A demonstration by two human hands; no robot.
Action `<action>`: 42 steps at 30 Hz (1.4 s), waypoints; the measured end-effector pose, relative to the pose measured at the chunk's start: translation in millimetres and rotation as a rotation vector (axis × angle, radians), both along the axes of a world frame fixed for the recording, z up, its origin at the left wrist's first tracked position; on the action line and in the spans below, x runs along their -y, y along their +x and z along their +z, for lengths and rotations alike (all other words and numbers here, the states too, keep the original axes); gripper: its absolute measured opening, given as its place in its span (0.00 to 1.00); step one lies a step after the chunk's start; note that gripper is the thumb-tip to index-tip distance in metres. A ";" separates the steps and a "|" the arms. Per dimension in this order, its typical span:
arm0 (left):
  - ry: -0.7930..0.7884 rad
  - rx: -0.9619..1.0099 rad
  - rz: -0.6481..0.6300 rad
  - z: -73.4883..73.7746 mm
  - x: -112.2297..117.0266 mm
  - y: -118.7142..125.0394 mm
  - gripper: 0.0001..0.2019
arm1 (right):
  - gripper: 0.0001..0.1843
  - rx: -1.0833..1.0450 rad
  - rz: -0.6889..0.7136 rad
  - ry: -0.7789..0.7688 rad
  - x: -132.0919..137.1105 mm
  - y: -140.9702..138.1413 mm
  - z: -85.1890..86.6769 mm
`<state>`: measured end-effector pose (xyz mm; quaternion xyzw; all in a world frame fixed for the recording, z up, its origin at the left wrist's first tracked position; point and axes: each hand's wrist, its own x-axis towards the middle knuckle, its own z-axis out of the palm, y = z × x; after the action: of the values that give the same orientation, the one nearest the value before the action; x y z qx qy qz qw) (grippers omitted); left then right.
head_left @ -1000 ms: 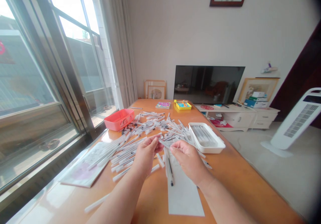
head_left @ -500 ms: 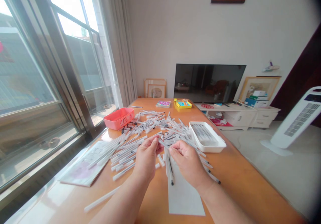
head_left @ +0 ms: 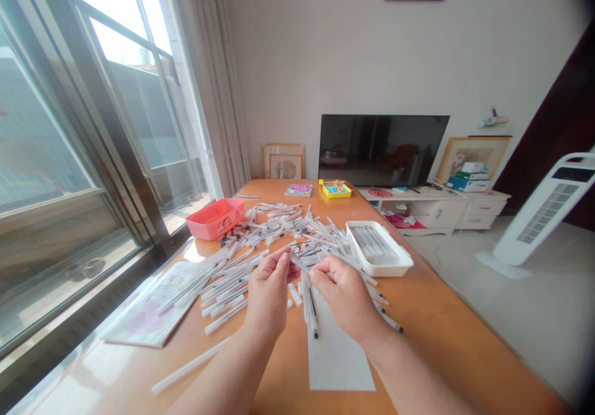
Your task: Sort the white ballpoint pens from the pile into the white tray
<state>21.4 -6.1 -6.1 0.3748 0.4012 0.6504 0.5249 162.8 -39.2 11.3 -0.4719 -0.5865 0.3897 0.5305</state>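
Between my two hands is a slim translucent pen (head_left: 300,265), pinched at its left end by my left hand (head_left: 272,285) and at its right end by my right hand (head_left: 341,288). Both hands are closed above the table, and my fingers partly cover the pen. Beneath them a sheet of white paper (head_left: 339,356) lies on the wood, with a few pens, one black-tipped (head_left: 314,316), across its top. Around and beyond my hands spreads a heap of clear pen barrels and caps (head_left: 274,232). A white tray (head_left: 405,269) of neatly laid pens stands right of my right hand.
A red plastic basket (head_left: 216,220) sits at the table's left edge, near a booklet (head_left: 149,316) with pens on it. One loose barrel (head_left: 186,368) lies beside my left forearm. At the far end are a yellow box (head_left: 335,190) and a colourful book (head_left: 298,190).
The whole view has shifted slightly, so things sit a little further left and higher. My hands keep the same pinch on the pen.
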 end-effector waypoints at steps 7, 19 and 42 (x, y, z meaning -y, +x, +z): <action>0.003 0.027 -0.083 3.2 -3.8 -5.0 0.21 | 0.12 -0.083 0.037 -0.067 -5.3 4.9 0.0; -0.073 0.204 -0.051 10.8 -9.8 -13.6 0.14 | 0.18 -0.525 -0.008 -0.255 -18.8 27.2 2.7; -0.097 -0.193 -0.491 4.1 5.0 -1.5 0.19 | 0.20 -0.320 -0.056 -0.116 -22.1 26.4 2.9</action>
<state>19.9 -11.1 -2.0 0.4956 0.3771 0.4449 0.6436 189.1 -17.1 14.2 -0.4499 -0.4576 0.4781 0.5997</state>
